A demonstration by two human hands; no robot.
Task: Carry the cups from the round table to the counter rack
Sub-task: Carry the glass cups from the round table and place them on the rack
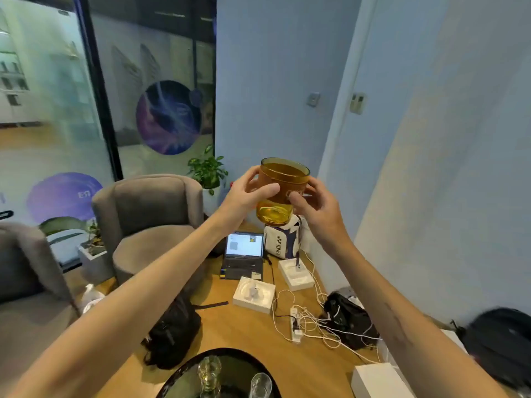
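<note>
Both hands were raised in front of the camera, holding an amber cup [283,191] between them, well above the floor and far from the worktop at the bottom edge. The left hand [247,193] gripped the cup's left side, thumb laid across the near face and fingers curled round the far side. The right hand [316,206] held the right side, its thumb pressed on the near face just beside a pale printed mark and its fingers wrapped behind. The cup was see-through, tilted slightly, its open mouth up and its thick base towards the camera; whether one cup sat nested in another could not be told.

At the near edge lay a dark round worktop [184,377], only partly in view, with two clear glass cups on it: a ribbed one [209,372] to the left and a smoother one [260,384] just right of it.

Below the raised cup, on the wooden floor [247,328], an open laptop [242,255] sat with its screen lit, a white sports bag [283,242] standing just right of it. Nearer were two white boxes [254,294], a power strip [296,326] tangled in white cables, and a black backpack [172,328] to the left. Two grey armchairs [149,222] stood on the left before a glass wall, with a potted plant [207,170] in the far corner.
</note>
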